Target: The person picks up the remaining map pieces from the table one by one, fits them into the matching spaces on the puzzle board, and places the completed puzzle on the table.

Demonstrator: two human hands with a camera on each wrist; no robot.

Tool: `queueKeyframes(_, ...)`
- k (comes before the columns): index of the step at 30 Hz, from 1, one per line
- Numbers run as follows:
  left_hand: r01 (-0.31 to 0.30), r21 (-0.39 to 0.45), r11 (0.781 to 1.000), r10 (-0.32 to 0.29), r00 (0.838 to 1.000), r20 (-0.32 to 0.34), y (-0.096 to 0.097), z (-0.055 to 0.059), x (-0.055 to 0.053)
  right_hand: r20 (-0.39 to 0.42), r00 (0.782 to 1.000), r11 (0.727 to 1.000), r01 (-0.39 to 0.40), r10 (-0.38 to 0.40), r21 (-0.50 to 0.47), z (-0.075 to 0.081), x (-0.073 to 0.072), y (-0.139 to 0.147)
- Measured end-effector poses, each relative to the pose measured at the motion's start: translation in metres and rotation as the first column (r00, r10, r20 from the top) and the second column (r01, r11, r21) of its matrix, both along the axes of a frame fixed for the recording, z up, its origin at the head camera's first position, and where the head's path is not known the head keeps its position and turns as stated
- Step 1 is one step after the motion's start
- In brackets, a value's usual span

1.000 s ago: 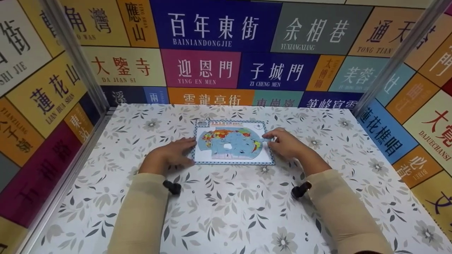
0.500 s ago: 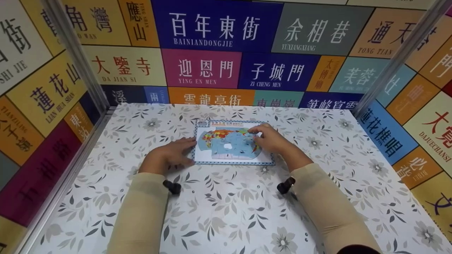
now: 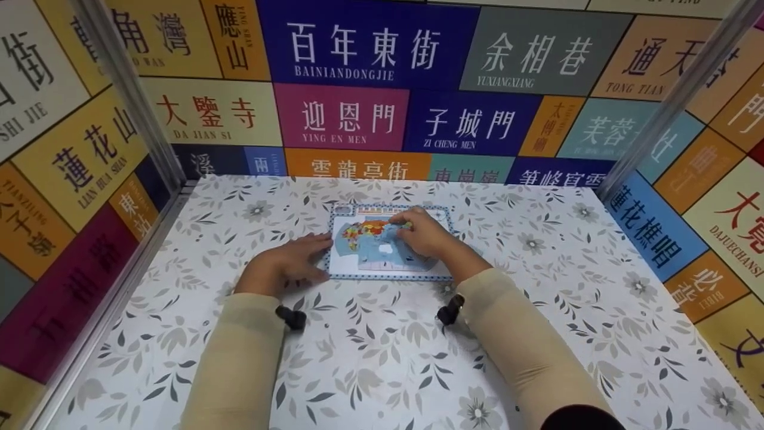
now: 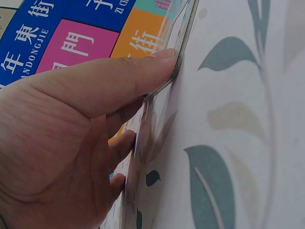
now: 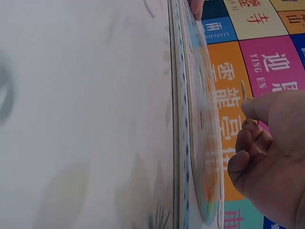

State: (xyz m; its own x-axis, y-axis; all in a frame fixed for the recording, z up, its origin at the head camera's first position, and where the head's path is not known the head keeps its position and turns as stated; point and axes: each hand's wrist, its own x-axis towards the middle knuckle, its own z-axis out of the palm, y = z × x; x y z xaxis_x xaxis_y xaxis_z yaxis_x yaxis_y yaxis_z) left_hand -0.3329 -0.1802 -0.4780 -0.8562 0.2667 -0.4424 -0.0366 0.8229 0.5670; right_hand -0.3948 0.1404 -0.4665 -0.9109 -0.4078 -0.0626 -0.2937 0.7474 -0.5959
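A world map jigsaw puzzle [image 3: 344,261] with a blue dotted border lies flat on the table. Near the middle of its map is a white gap [image 3: 385,247]. My left hand [image 3: 291,258] rests along the puzzle's left edge; in the left wrist view its thumb [image 4: 157,64] presses the rim by a corner, with the other fingers lower along the side. Over the upper middle of the map, my right hand [image 3: 425,234] covers part of it. Between its thumb and fingertip it pinches a thin puzzle piece [image 5: 243,89], seen edge-on and raised off the board in the right wrist view.
The table [image 3: 370,364] has a white cover with grey leaves and flowers. Panels with large printed characters [image 3: 364,45] stand behind it and at both sides, with metal posts [image 3: 650,101] at the corners. Both sleeves carry a small black wrist device [image 3: 450,309].
My right hand has moved left from the puzzle's right edge to over the upper middle of the map, carrying the piece. The left hand and the board have stayed put.
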Motion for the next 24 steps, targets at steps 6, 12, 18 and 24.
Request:
queueKeyframes(6,0.010,0.006,1.000,-0.010,1.000,0.000,-0.001,0.000,-0.001,0.023,0.999,0.999,-0.033,0.034,-0.030,0.003,-0.008,-0.025)
queueKeyframes(12,0.002,0.007,1.000,-0.002,1.000,0.004,-0.001,-0.001,-0.001,0.069,0.998,0.999,-0.011,0.013,-0.032,0.006,-0.019,-0.043)
queueKeyframes(18,-0.014,0.009,1.000,0.014,1.000,0.021,-0.001,-0.001,-0.001,0.071,0.997,1.000,0.009,-0.007,-0.020,0.004,-0.026,-0.057)
queueKeyframes(24,-0.023,0.005,1.000,0.023,0.999,0.027,0.000,0.000,-0.002,0.063,0.998,1.000,0.010,-0.009,-0.012,-0.004,-0.034,-0.067)
